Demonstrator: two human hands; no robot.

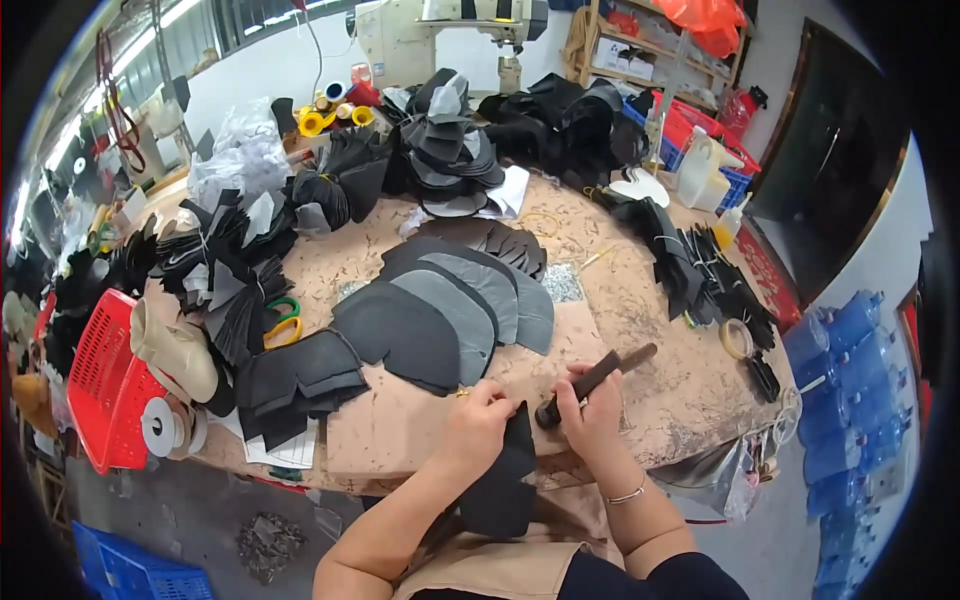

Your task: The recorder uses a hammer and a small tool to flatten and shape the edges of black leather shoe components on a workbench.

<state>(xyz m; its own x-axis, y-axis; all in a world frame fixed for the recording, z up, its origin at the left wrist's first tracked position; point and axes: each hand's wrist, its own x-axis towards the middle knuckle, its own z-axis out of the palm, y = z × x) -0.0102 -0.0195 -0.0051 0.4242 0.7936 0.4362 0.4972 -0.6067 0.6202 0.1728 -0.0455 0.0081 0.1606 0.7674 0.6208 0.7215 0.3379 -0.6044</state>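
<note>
My left hand (478, 425) is closed in a pinch at the top of a black cut piece (505, 485), which hangs over the table's front edge toward my lap. Just to its right, my right hand (594, 412) grips a hammer (590, 385) with a dark head and a brown handle end. The rounded dark end of the hammer rests close to the table, beside the black piece. Ahead of my hands lie overlapping curved pieces, black (398, 335) and grey (447, 310). A stack of notched black pieces (300, 382) sits left of them.
Bundles of black pieces (455, 150) crowd the table's back, below a sewing machine (500, 30). Scissors (283, 330) and a red basket (105, 385) with a cream shoe last (172, 355) are at left. At right are a tape roll (737, 340) and blue water bottles (845, 400).
</note>
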